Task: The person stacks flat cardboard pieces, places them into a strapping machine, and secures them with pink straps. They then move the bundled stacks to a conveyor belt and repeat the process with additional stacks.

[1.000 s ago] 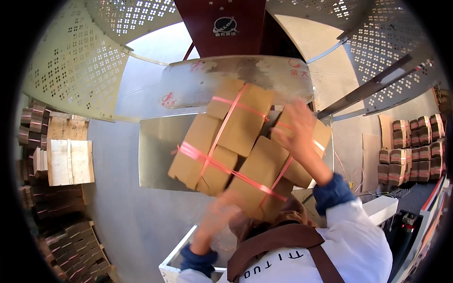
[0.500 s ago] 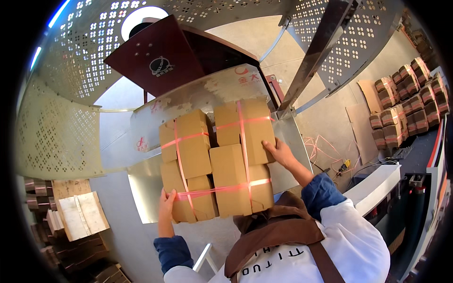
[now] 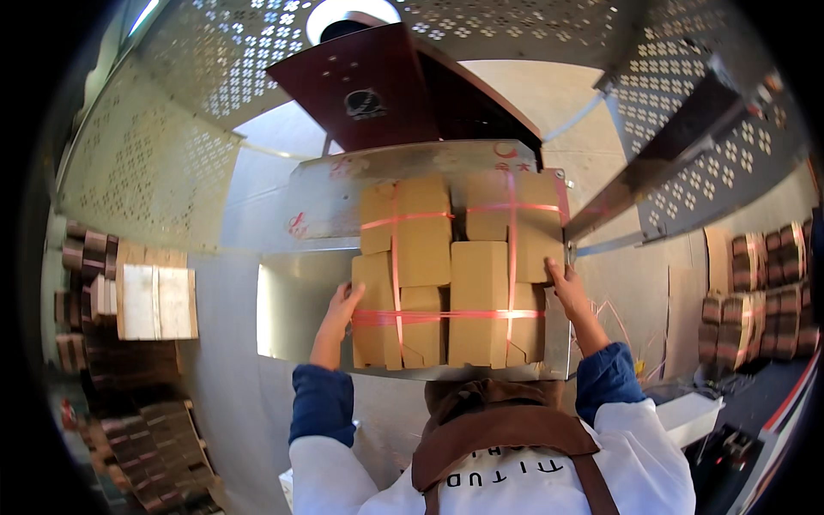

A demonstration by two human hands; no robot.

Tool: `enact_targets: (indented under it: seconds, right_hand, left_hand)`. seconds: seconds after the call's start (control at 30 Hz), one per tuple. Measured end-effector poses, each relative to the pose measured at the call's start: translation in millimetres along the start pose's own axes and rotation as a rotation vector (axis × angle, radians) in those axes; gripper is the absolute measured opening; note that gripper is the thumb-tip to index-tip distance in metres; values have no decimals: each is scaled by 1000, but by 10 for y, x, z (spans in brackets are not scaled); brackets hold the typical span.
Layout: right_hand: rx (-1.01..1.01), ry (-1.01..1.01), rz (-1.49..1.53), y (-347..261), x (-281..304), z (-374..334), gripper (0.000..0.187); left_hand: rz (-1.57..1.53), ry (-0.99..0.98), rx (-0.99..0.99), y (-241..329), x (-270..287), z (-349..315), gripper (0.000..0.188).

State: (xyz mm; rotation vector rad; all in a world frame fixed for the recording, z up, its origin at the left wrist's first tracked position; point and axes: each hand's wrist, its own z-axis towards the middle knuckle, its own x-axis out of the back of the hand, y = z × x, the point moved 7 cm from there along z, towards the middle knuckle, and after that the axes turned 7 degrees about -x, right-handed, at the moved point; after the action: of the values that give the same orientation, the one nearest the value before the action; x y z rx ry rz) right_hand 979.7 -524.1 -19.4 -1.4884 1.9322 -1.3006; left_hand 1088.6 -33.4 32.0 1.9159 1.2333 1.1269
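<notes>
A bundle of brown cardboard cartons (image 3: pixel 478 273), tied crosswise with pink plastic strap (image 3: pixel 412 318), is in front of me at the metal worktop (image 3: pixel 299 292). My left hand (image 3: pixel 338 316) is at its left side, the fingers bent against the carton edge. On the opposite side my right hand (image 3: pixel 573 296) grips the right edge, thumb on top. The undersides of the cartons and some fingertips are hidden.
Beyond the worktop stands a dark red machine panel (image 3: pixel 343 86). Perforated metal screens (image 3: pixel 146 167) surround the far side, with a steel post (image 3: pixel 652 154) at the right. Stacks of strapped cartons (image 3: pixel 745 318) stand at right and left. A pale board (image 3: pixel 159 300) lies at left.
The view has turned, and the bundle now sits squarer to me, further right in the picture. Both hands stay at its sides; the left has shifted up along its edge.
</notes>
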Motion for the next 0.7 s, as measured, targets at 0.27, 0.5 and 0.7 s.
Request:
enact_targets:
  seconds: [0.27,0.5,0.7]
  right_hand:
    - [-70,69,-270,295,148,168,64]
    - [25,104,-144,205,100,63,47]
    - [9,49,-194,82,21,-44,48]
  left_hand:
    - [-248,-141,-53,142,-294,997,66]
    - [-182,-147,-129,244,-282,1068,62]
    - [-165,-172,-160,242,-255,1138,61]
